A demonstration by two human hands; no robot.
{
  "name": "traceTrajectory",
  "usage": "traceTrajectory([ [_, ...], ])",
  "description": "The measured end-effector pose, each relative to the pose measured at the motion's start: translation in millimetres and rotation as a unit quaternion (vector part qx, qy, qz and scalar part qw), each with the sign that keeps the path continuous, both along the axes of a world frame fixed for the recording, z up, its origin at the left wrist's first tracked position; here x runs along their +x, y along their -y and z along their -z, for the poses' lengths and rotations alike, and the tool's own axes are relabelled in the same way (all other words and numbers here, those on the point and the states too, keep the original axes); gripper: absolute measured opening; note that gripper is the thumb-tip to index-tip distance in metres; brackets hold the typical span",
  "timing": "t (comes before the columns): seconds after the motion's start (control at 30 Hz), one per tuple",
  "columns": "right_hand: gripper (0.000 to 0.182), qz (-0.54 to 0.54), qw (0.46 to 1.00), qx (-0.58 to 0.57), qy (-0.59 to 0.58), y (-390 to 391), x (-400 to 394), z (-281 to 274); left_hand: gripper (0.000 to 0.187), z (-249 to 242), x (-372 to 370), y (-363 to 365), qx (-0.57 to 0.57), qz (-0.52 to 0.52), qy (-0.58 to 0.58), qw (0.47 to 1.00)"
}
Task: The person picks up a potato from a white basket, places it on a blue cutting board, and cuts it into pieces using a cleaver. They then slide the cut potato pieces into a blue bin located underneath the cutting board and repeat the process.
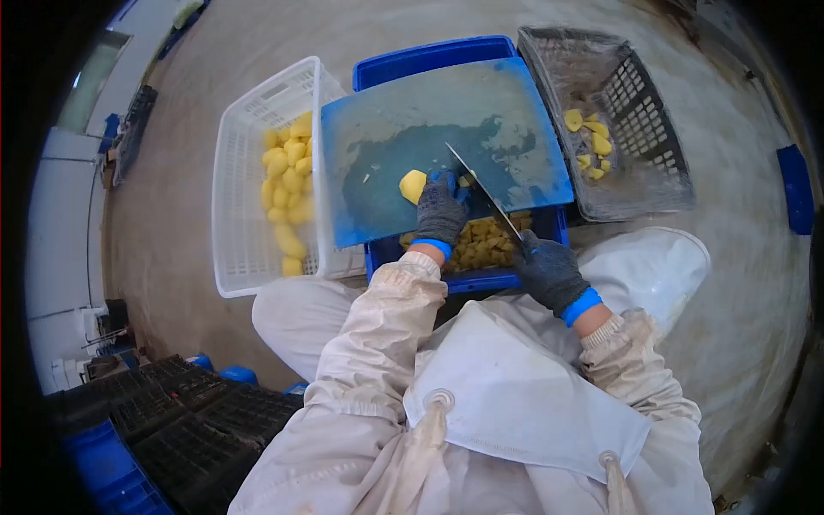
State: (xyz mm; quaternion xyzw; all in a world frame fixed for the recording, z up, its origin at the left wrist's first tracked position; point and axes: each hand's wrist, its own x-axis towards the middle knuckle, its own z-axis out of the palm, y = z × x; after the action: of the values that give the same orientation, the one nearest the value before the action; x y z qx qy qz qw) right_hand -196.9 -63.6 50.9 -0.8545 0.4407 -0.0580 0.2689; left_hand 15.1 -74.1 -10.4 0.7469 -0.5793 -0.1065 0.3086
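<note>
My right hand (551,273), in a dark glove with a blue cuff, grips a long kitchen knife (485,190) by its handle. The blade slants up and left across a wet blue cutting board (369,137). On the board, my left hand (441,210), gloved the same way, has its fingers curled over a piece of potato (466,179) beside the blade; the fingers partly hide it. A larger peeled potato (413,185) lies against the left side of those fingers. Below the board's near edge, cut potato chunks (482,247) fill a blue crate (485,281).
At left, a white plastic crate (225,202) holds many peeled potatoes (290,176). A dark crate lined with clear plastic (562,73) stands at right with several potato pieces (599,142). Another blue crate (369,75) supports the board's far side. Black crates (184,403) are stacked at lower left.
</note>
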Motion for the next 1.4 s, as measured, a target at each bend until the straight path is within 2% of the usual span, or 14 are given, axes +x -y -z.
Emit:
traceTrajectory([
  [0.2, 0.019, 0.116, 0.969, 0.126, 0.178, 6, -26, -29, 0.050, 3, 9, 10, 0.126, 0.025, 0.037, 0.991],
  [0.3, 0.019, 0.183, 0.924, 0.229, 0.246, 26, -42, -60, 0.040, -15, 3, 18, 0.058, 0.076, 0.058, 0.994],
  [0.37, 0.023, 0.063, 0.972, 0.114, 0.195, 43, -66, -54, 0.043, -13, 6, 18, 0.075, 0.142, 0.083, 0.984],
  [0.4, 0.024, 0.203, 0.888, 0.265, 0.316, 40, -57, -67, 0.044, -27, 4, 21, 0.150, 0.189, 0.110, 0.964],
  [0.5, 0.019, 0.274, 0.858, 0.300, 0.315, 47, -63, -60, 0.045, -38, -3, 3, 0.287, 0.246, 0.125, 0.917],
  [0.57, 0.019, 0.289, 0.839, 0.308, 0.343, 48, -64, -53, 0.043, -34, 3, -37, 0.126, 0.306, 0.106, 0.938],
  [0.7, 0.015, 0.280, 0.863, 0.272, 0.321, 58, -69, -49, 0.041, -9, 31, -88, 0.096, 0.349, 0.102, 0.926],
  [0.77, 0.014, 0.252, 0.887, 0.251, 0.295, 62, -68, -47, 0.040, 21, 58, -109, 0.292, 0.341, 0.093, 0.889],
  [0.87, 0.014, 0.285, 0.870, 0.274, 0.294, 67, -62, -47, 0.040, 20, 66, -99, 0.442, 0.287, 0.073, 0.847],
  [1.0, 0.022, 0.276, 0.875, 0.294, 0.267, 69, -61, -48, 0.046, 55, 63, -70, 0.508, 0.361, 0.124, 0.772],
  [1.07, 0.023, 0.273, 0.876, 0.285, 0.277, 71, -59, -49, 0.041, 64, 51, -59, 0.497, 0.205, 0.041, 0.842],
  [1.1, 0.023, 0.291, 0.866, 0.300, 0.273, 72, -57, -49, 0.041, 80, 49, -58, 0.500, 0.208, 0.039, 0.840],
  [1.17, 0.023, 0.316, 0.856, 0.313, 0.265, 74, -56, -50, 0.038, 124, 42, -58, 0.306, 0.161, 0.132, 0.929],
  [1.4, 0.025, 0.348, 0.840, 0.332, 0.251, 79, -51, -50, 0.037, 168, -7, -5, 0.313, 0.157, 0.004, 0.936],
])
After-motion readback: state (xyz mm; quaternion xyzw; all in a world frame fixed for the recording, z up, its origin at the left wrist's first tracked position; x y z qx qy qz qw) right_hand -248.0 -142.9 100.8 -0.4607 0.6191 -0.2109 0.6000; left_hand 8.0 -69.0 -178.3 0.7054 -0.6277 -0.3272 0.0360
